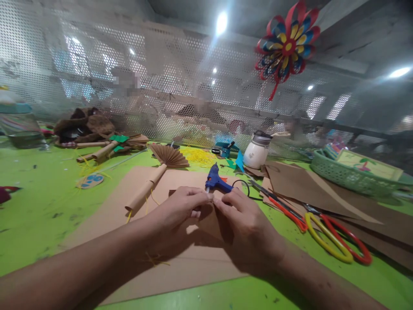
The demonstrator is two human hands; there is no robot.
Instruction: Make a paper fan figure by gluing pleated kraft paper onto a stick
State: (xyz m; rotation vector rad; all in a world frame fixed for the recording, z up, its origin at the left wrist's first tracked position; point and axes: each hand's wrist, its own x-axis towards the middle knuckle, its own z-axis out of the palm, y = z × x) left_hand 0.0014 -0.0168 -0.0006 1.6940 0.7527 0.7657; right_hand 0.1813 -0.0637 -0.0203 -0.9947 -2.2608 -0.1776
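My left hand and my right hand meet fingertip to fingertip over the cardboard sheet. Both are closed in a pinch on a piece of brown paper, which hangs between them and is partly hidden by the fingers. Just beyond the fingertips lies a blue glue gun, its nozzle pointing away from me. To the left, a rolled paper tube with yellow strands rests on the cardboard, and a pleated brown paper fan sits at its far end.
On the right are orange-handled scissors, red-and-yellow-handled scissors, brown paper sheets and a green basket. A white jar and yellow shreds stand farther back. A paper flower hangs above.
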